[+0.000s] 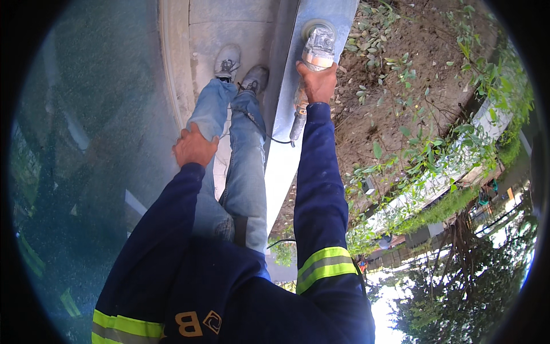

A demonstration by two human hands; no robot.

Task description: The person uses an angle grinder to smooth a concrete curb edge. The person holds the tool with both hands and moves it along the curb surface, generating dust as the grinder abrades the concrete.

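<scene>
My right hand (pixel 319 82) is wrapped round the body of a dusty angle grinder (pixel 318 53) with orange and grey parts. The grinder's round disc end rests on the pale, flat top of a long ledge (pixel 285 160), and its handle points back toward me. A black cord (pixel 277 139) runs from the grinder's rear end across to my legs. My left hand (pixel 195 146) lies over my left knee, in worn blue jeans (pixel 210 109), with the thumb apart from the fingers and no tool in it. How the disc meets the surface is partly hidden by the grinder's head.
Left of me stands a large dusty glass pane (pixel 97 126) with a pale frame (pixel 169 69). My dusty shoes (pixel 228 60) are on a narrow tiled strip (pixel 229 31) between pane and ledge. A soil bed (pixel 395 97) with leafy plants (pixel 427 149) borders the ledge on the right.
</scene>
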